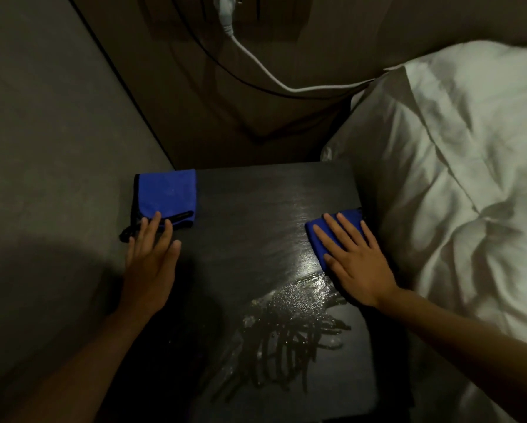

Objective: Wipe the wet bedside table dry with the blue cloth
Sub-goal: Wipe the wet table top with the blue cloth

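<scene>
The dark bedside table [250, 209] fills the middle of the view. Streaks and beads of water [289, 328] glisten on its near right part. My right hand [352, 259] lies flat, fingers spread, pressing a folded blue cloth [315, 232] onto the table's right edge. A second folded blue cloth with black trim [166, 196] rests at the far left corner. My left hand [150, 261] lies flat beside it, fingertips touching its near edge, holding nothing.
A bed with a white pillow [457, 166] and rumpled sheets presses against the table's right side. A grey wall [57, 132] borders the left. A white cable [256, 62] and a black cable hang along the brown panel behind the table.
</scene>
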Available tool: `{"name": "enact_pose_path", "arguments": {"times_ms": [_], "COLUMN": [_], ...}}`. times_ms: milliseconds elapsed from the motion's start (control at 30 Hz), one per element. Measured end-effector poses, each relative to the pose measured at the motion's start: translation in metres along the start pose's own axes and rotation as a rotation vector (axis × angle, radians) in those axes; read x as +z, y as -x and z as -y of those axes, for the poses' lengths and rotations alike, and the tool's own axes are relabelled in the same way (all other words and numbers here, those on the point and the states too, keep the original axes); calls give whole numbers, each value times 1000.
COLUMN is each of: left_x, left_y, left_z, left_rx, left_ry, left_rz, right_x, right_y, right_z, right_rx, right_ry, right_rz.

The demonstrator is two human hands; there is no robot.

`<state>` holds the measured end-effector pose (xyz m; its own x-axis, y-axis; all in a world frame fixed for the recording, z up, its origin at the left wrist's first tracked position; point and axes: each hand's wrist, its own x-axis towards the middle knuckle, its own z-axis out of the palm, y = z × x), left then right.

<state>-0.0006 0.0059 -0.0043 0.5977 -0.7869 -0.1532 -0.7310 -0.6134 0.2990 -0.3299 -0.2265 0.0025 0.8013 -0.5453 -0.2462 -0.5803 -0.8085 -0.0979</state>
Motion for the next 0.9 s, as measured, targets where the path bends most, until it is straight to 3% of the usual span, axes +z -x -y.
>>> {"name": "enact_pose_path", "arguments": {"times_ms": [167, 333, 433, 600, 733, 833, 900], "left_x": [-5, -11, -8, -12, -18, -16, -15], "left_y": [1, 3, 2, 4, 6, 7, 7], "left_z": [-3, -10, -7, -9, -19, -18, -17], "left_rx": [1, -25, -11, 6, -61, -11, -15], "left_ry": [-12, 92, 50, 44, 159, 67, 47], "left_rz": [2, -16, -15, -6, -21, -12, -3], "right_x": [0, -26, -24, -23, -48, -76, -81], "right_y": [12, -6, -10, 2, 8, -4, -19], "right_z": [20, -18, -26, -9, 7, 8, -5], "right_rx": [198, -53, -89, 76, 213, 213, 51], "right_ry": [-48, 128, 173, 116, 59, 145, 182], "right_rz": [-38, 14, 81, 114, 309, 234, 124]}}
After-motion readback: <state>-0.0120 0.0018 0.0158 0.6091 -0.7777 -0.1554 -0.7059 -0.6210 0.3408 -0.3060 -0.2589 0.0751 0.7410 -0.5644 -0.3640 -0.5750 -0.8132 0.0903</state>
